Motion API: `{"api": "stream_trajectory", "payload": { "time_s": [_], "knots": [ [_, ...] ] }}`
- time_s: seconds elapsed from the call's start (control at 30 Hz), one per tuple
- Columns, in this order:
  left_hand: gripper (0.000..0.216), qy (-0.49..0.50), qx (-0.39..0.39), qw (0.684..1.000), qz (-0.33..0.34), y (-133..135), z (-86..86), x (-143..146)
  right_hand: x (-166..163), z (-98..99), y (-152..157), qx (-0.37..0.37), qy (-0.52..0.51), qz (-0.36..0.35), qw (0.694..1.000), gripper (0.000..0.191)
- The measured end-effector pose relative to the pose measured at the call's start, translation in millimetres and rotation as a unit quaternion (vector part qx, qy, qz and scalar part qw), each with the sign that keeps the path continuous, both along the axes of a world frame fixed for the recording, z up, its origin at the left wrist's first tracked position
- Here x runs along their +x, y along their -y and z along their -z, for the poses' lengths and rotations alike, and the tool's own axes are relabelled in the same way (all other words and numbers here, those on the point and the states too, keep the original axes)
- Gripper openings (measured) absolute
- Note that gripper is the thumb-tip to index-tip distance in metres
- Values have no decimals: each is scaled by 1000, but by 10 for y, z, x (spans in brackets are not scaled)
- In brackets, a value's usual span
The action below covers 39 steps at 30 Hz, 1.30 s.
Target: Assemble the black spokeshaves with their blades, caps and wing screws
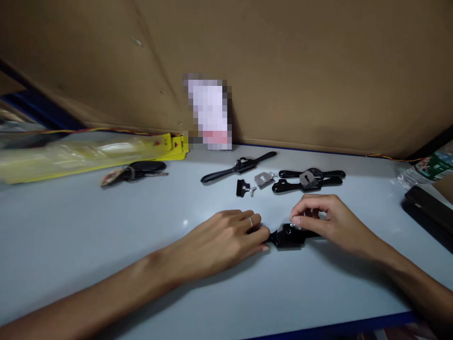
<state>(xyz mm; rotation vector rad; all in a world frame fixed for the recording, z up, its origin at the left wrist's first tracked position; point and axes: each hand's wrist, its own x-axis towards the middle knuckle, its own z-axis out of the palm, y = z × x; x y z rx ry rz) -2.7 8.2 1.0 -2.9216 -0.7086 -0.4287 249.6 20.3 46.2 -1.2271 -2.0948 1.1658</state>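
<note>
A black spokeshave (290,237) lies on the grey table in front of me. My left hand (235,231), with a ring on one finger, is closed round its left handle. At the top of its body, my right hand (318,215) pinches a small silvery screw (293,224) between thumb and fingertips. Most of that screw is hidden by the fingers. Beyond my hands lie another spokeshave (244,165), a black clamp plate (241,188) with a wing screw, a grey slotted blade (264,180), and two more black spokeshave bodies (283,187), one with a blade (308,179) resting on it.
Keys with a black fob (148,167) lie at the left, near yellow-edged clear plastic packaging (88,153). A blurred-out upright item (212,108) leans on the cardboard wall (318,71). At the right are a plastic bottle (433,165) and a dark oblong object (430,212).
</note>
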Motion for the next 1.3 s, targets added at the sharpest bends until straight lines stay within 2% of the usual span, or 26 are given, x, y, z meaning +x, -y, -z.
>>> {"api": "stream_trajectory", "payload": {
  "time_s": [0.07, 0.27, 0.83, 0.93, 1.03, 1.2, 1.3],
  "knots": [
    [26, 0, -1, 1000, -1, -3, 7, -2, -27, 38, 11, 23, 7, -8, 1000, 12],
    [27, 0, -3, 1000, 1, -2, 6, 2, -59, 144, 19, 29, 13, -24, 999, 15],
    [23, 3, -20, 1000, 0, 6, 15, -6, -83, 213, 38, 63, 15, -21, 998, 14],
    [25, 7, -17, 1000, 1, 5, 11, -3, -100, 247, 74, 105, 44, -17, 993, 16],
    [30, 12, -18, 1000, 1, 9, 1, 5, -129, 301, 140, 180, 85, -19, 980, 18],
    [32, 17, -24, 1000, 1, 21, 4, 6, -204, 392, 219, 328, 153, -2, 932, 22],
    [31, 18, -24, 1000, 3, 21, 12, -2, -226, 403, 221, 370, 165, 6, 914, 23]
  ]
}}
